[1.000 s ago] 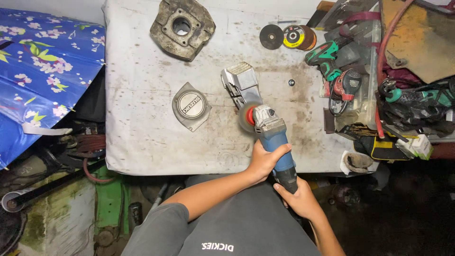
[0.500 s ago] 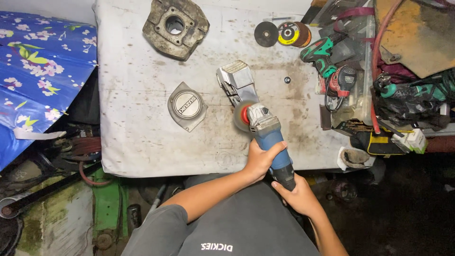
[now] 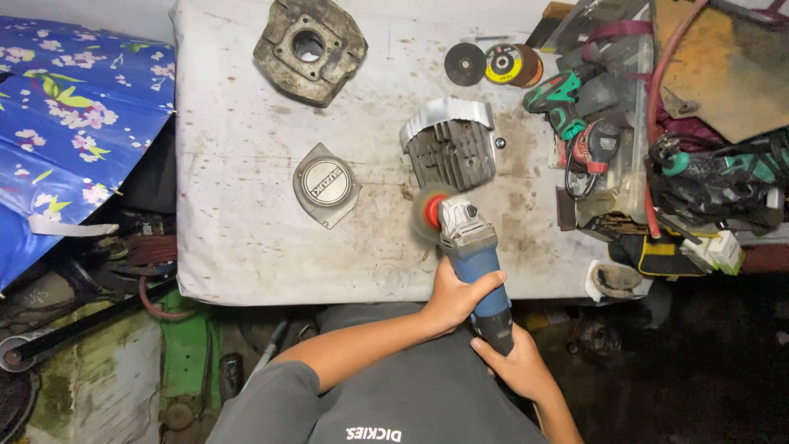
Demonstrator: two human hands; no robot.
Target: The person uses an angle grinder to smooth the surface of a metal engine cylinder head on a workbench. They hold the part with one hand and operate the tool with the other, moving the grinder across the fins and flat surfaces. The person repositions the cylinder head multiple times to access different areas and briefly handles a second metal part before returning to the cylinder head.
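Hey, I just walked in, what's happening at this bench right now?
A person grips a blue angle grinder with both hands: the left hand around its body, the right hand at the rear of the handle. Its blurred wheel sits at the near edge of a finned metal engine part on a stained white tabletop. An oval metal cover and a larger casting lie apart, untouched.

Matt finned metal head (image 3: 450,148), stained cloth (image 3: 246,164)

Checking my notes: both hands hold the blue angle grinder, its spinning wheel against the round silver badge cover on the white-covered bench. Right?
Not quite. In the head view both hands, left hand and right hand, hold the blue angle grinder, but its wheel meets the grey finned metal cylinder head, not the round silver cover.
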